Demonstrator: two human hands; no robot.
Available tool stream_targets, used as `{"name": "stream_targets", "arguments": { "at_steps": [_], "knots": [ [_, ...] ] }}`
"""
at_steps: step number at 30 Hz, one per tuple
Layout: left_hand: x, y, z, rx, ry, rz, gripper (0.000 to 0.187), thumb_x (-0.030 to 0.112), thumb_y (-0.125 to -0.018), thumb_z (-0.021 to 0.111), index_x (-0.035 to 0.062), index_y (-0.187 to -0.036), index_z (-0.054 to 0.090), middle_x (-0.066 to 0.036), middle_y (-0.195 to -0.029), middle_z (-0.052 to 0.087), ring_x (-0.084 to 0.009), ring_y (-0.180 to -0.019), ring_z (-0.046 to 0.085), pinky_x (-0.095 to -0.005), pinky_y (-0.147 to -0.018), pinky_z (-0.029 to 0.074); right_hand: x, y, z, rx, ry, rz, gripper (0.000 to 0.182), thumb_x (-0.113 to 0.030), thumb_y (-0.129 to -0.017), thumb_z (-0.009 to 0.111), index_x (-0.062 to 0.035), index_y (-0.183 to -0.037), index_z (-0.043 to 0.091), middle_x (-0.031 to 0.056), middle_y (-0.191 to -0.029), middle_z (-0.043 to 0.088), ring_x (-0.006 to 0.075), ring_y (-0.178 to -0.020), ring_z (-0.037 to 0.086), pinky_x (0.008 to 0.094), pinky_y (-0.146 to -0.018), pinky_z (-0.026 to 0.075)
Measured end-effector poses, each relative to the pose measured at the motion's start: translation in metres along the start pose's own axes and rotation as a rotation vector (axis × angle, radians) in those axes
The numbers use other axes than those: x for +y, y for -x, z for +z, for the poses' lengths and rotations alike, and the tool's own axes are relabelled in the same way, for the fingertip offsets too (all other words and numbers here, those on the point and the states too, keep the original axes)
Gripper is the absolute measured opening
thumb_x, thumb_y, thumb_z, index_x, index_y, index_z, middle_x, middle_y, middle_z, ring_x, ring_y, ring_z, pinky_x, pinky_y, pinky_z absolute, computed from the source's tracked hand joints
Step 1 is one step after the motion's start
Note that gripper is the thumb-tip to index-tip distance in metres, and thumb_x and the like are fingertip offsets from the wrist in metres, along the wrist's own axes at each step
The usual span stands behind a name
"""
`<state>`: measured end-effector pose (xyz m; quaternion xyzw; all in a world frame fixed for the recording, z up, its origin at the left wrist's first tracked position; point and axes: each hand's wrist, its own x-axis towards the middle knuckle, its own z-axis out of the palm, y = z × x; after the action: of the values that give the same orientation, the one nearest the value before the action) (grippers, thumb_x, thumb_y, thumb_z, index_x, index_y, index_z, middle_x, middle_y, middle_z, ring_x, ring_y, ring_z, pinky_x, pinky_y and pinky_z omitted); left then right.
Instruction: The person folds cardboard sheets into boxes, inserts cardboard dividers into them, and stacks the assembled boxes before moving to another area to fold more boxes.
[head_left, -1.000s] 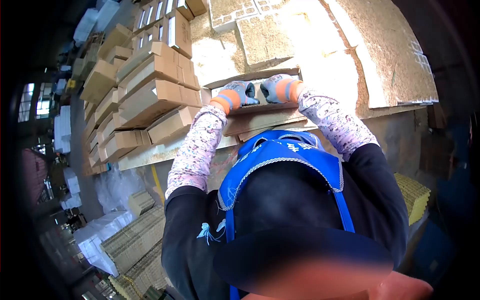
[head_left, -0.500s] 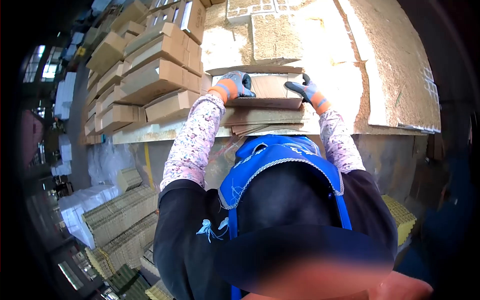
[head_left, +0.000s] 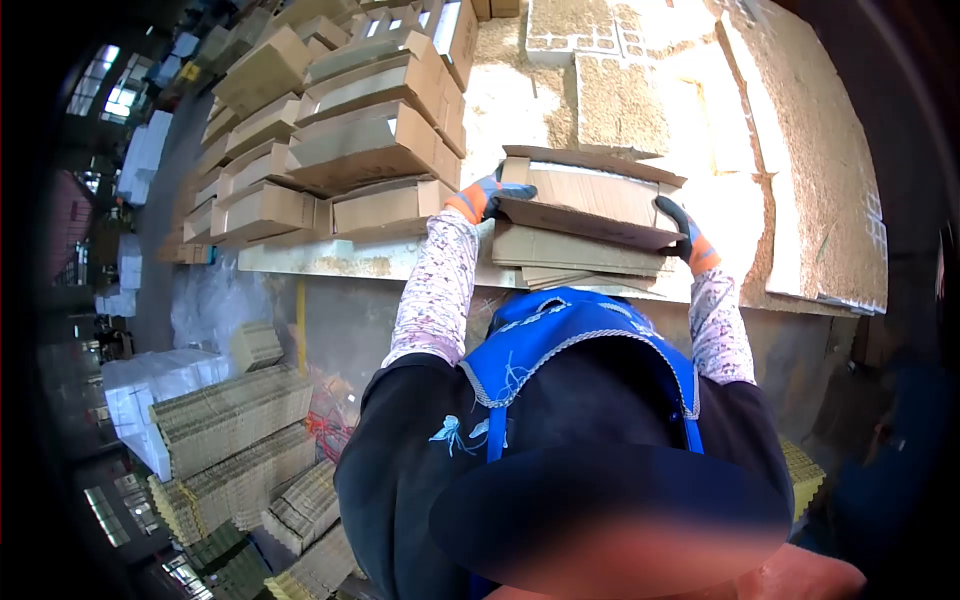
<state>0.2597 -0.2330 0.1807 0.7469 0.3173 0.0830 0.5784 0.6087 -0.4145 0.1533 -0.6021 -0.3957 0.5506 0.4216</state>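
Observation:
A long, open-topped cardboard box (head_left: 590,196) lies in front of me, tilted slightly down to the right, with a brown cardboard sheet and a strip of white showing inside. My left hand (head_left: 488,195), in a grey and orange glove, grips its left end with the thumb over the rim. At the opposite end, my right hand (head_left: 688,232) in a matching glove is wrapped round the right corner. Under and nearer than the box is a stack of flat cardboard pieces (head_left: 580,252) at the table edge. Some fingertips are hidden behind the box walls.
Rows of filled cardboard boxes (head_left: 370,150) are stacked at the left of the table (head_left: 330,258). Blocks with a rough tan top (head_left: 620,105) lie at the back and right. Bundles of corrugated strips (head_left: 235,420) and clear plastic (head_left: 215,310) are on the floor at left.
My hands have moved from the inside of the box out to its two ends. The box is now tilted, and the whole view has shifted, with the table appearing further right.

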Motion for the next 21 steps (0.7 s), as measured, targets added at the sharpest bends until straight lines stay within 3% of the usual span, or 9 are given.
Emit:
{"name": "stream_targets", "arguments": {
  "at_steps": [1, 3, 5, 7, 9, 10, 15, 20, 21],
  "knots": [
    [0.005, -0.003, -0.005, 0.007, 0.015, 0.011, 0.027, 0.016, -0.087, 0.057, 0.0041, -0.111, 0.06, -0.011, -0.109, 0.063, -0.0235, -0.096, 0.06, -0.0344, -0.084, 0.048, 0.024, -0.005, -0.011, -0.007, 0.697, -0.535, 0.046, -0.014, -0.086, 0.056, -0.0078, -0.13, 0.044, 0.0125, -0.125, 0.05, 0.0258, -0.119, 0.045, 0.0384, -0.09, 0.047],
    [-0.001, -0.001, -0.011, 0.036, 0.454, -0.243, 0.036, 0.02, -0.082, 0.064, -0.0001, -0.112, 0.058, -0.009, -0.105, 0.064, -0.0222, -0.094, 0.06, -0.0331, -0.084, 0.048, -0.013, 0.013, 0.018, 0.145, -0.17, -0.021, 0.05, -0.012, -0.082, 0.061, -0.0058, -0.128, 0.045, 0.0171, -0.123, 0.051, 0.0257, -0.118, 0.046, 0.0344, -0.09, 0.045],
    [-0.028, 0.001, -0.027, 0.041, 0.573, -0.207, 0.049, 0.026, -0.078, 0.068, -0.0009, -0.117, 0.056, -0.01, -0.102, 0.064, -0.0215, -0.096, 0.059, -0.0316, -0.088, 0.045, 0.115, -0.002, -0.06, 0.133, 1.002, -0.717, 0.056, 0.003, -0.077, 0.067, -0.0002, -0.127, 0.043, 0.0209, -0.121, 0.052, 0.0293, -0.11, 0.053, 0.0353, -0.093, 0.044],
    [-0.043, 0.004, -0.032, 0.114, 0.139, -0.056, 0.064, 0.034, -0.074, 0.072, -0.0022, -0.123, 0.051, -0.011, -0.105, 0.063, -0.0215, -0.097, 0.058, -0.0293, -0.092, 0.041, 0.085, 0.02, -0.02, 0.065, 0.745, -0.367, 0.049, -0.004, -0.082, 0.064, -0.0007, -0.127, 0.042, 0.0208, -0.122, 0.051, 0.0316, -0.106, 0.055, 0.0358, -0.092, 0.045],
    [-0.054, -0.007, -0.03, 0.267, -0.092, 0.023, 0.079, 0.04, -0.069, 0.075, -0.0027, -0.128, 0.045, -0.014, -0.114, 0.058, -0.0226, -0.102, 0.054, -0.0297, -0.095, 0.038, 0.164, 0.02, -0.044, -0.036, -0.921, -0.209, 0.053, -0.024, -0.089, 0.059, 0.0021, -0.13, 0.039, 0.0212, -0.125, 0.049, 0.0324, -0.111, 0.052, 0.0378, -0.096, 0.041],
    [-0.028, 0.0, -0.036, 0.123, 0.195, -0.052, 0.087, 0.041, -0.066, 0.077, -0.0037, -0.131, 0.04, -0.016, -0.119, 0.055, -0.023, -0.107, 0.051, -0.03, -0.095, 0.037, 0.097, 0.022, -0.01, 0.084, -0.979, 0.286, 0.051, -0.035, -0.095, 0.044, -0.0029, -0.134, 0.036, 0.0225, -0.13, 0.043, 0.0322, -0.115, 0.047, 0.0416, -0.098, 0.04],
    [-0.014, 0.012, -0.044, -0.039, 0.609, -0.144, 0.093, 0.04, -0.063, 0.08, -0.0021, -0.133, 0.038, -0.017, -0.124, 0.052, -0.0246, -0.112, 0.049, -0.0323, -0.092, 0.04, 0.037, 0.039, 0.02, 0.024, -0.829, 0.364, 0.076, -0.052, -0.089, 0.044, 0.0092, -0.132, 0.032, 0.0227, -0.134, 0.04, 0.0329, -0.121, 0.041, 0.041, -0.103, 0.033],
    [-0.045, 0.033, -0.033, 0.118, 0.748, -0.089, 0.084, 0.03, -0.07, 0.077, 0.0026, -0.137, 0.034, -0.012, -0.13, 0.048, -0.0211, -0.118, 0.045, -0.0341, -0.091, 0.042, 0.085, 0.039, 0.027, 0.234, -0.517, -0.01, 0.068, -0.042, -0.083, 0.05, -0.0025, -0.136, 0.032, 0.0191, -0.132, 0.042, 0.0325, -0.121, 0.042, 0.0427, -0.103, 0.033],
    [-0.039, 0.066, -0.043, 0.122, 0.976, 0.017, 0.079, 0.027, -0.075, 0.074, 0.003, -0.137, 0.032, -0.011, -0.13, 0.048, -0.0178, -0.12, 0.044, -0.0336, -0.094, 0.04, 0.061, 0.041, 0.061, 0.105, -0.909, -0.022, 0.07, -0.038, -0.08, 0.052, -0.0026, -0.137, 0.031, 0.0165, -0.134, 0.041, 0.0311, -0.12, 0.042, 0.0424, -0.102, 0.035]
  ]
}}
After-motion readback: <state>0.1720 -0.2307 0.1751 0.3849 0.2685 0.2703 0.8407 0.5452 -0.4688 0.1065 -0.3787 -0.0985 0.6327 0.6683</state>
